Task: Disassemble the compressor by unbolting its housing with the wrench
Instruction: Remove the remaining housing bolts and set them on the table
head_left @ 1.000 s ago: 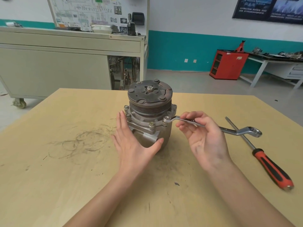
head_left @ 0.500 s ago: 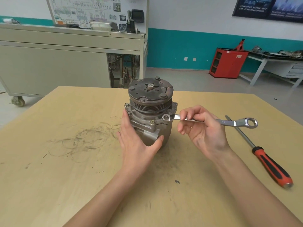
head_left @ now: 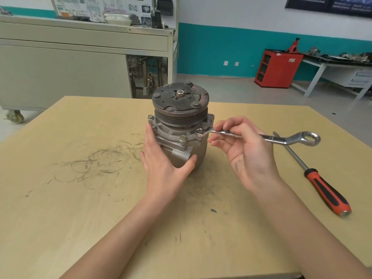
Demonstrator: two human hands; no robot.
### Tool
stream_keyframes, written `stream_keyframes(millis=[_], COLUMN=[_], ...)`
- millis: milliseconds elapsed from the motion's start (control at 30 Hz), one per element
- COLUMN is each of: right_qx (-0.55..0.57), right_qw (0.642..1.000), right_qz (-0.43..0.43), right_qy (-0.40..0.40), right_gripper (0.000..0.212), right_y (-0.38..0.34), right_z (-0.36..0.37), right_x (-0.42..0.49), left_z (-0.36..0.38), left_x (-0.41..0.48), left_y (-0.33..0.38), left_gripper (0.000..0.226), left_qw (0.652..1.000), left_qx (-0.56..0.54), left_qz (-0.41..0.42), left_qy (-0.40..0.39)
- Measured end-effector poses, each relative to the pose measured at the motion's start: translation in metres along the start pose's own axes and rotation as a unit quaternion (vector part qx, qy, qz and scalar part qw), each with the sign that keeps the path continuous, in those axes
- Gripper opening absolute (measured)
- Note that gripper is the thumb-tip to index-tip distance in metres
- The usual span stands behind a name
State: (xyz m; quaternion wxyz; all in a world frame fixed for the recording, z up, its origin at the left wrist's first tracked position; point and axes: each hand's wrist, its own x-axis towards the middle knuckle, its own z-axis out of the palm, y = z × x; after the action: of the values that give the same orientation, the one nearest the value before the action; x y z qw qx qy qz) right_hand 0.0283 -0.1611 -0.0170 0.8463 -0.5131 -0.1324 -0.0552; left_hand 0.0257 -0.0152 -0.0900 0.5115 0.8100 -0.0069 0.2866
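The grey metal compressor (head_left: pixel 179 125) stands upright on the wooden table (head_left: pixel 80 208), its dark pulley plate on top and several bolts around the housing flange. My left hand (head_left: pixel 163 164) braces its left and front side, fingers straight along the housing and thumb across the front. My right hand (head_left: pixel 243 150) pinches the shaft of a silver ring wrench (head_left: pixel 289 139). The wrench's small ring sits over a flange bolt (head_left: pixel 199 132) on the compressor's right side; its large ring end sticks out to the right, above the table.
A screwdriver with a red and black handle (head_left: pixel 327 194) lies on the table to the right, its shaft passing under the wrench. A beige wheeled cabinet (head_left: pixel 66 63) stands behind the table. A red cabinet (head_left: pixel 277 67) and a white bench (head_left: pixel 342 75) are far right.
The wrench's free end has swung away from me, then back a little toward me, with its small ring staying on the right flange bolt. My left hand stays on the housing.
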Motion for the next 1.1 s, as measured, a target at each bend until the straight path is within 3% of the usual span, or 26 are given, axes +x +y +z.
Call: stream_keyframes(millis=[167, 333, 533, 600, 767, 967, 1100], right_qx=[0.016, 0.035, 0.041, 0.036, -0.038, -0.097, -0.100], right_qw=[1.000, 0.990, 0.988, 0.989, 0.994, 0.992, 0.990], right_qz=[0.003, 0.099, 0.133, 0.123, 0.061, -0.077, -0.096], right_qy=[-0.008, -0.092, -0.070, -0.078, -0.083, -0.036, -0.032], right_gripper=[0.039, 0.018, 0.006, 0.008, 0.040, 0.038, 0.046], right_y=[0.007, -0.006, 0.007, 0.005, -0.014, -0.005, 0.007], right_z=[-0.006, -0.020, -0.011, -0.014, -0.024, -0.007, -0.004], right_x=[-0.004, 0.042, 0.083, 0.080, 0.054, 0.005, -0.010], left_z=[0.000, 0.000, -0.001, -0.001, 0.000, 0.001, 0.001], left_x=[0.001, 0.001, 0.002, 0.002, 0.002, 0.002, 0.002], left_y=[0.000, -0.001, -0.003, -0.003, -0.004, -0.004, -0.004], left_gripper=[0.110, 0.111, 0.111, 0.112, 0.113, 0.114, 0.114], left_qw=[1.000, 1.000, 1.000, 1.000, 1.000, 1.000, 1.000], left_qx=[-0.002, 0.001, 0.005, 0.006, 0.007, 0.005, 0.001], left_qz=[-0.001, 0.001, 0.007, 0.008, 0.005, 0.003, 0.001], left_qy=[-0.003, -0.006, -0.014, -0.015, -0.016, -0.013, -0.015])
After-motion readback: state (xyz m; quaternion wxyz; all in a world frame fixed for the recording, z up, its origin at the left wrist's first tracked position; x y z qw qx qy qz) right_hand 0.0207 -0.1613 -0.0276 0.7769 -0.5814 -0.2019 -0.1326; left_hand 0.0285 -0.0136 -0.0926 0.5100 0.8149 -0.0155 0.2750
